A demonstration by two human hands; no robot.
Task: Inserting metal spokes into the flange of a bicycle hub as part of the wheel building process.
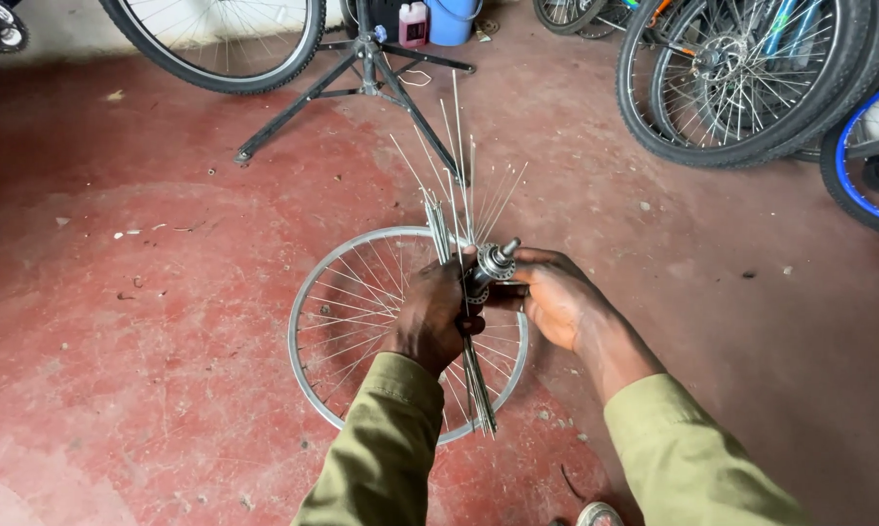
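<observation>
My left hand (431,314) grips a bundle of thin metal spokes (456,185) that fan upward above it and hang down below it to about knee height. My right hand (554,295) holds a metal wheel hub (495,265), its axle end pointing up and to the right. The spokes pass through or against the hub's flange between the two hands. A spoked silver wheel (308,321) lies flat on the red floor right under my hands. Both arms wear olive sleeves.
A black tripod work stand (366,73) stands behind the wheel. Bicycle wheels with tyres (741,78) lean at the upper right, another tyre (215,49) at the top left. A pink bottle (413,23) and a blue bucket (453,19) sit at the back. My shoe tip (596,513) shows below.
</observation>
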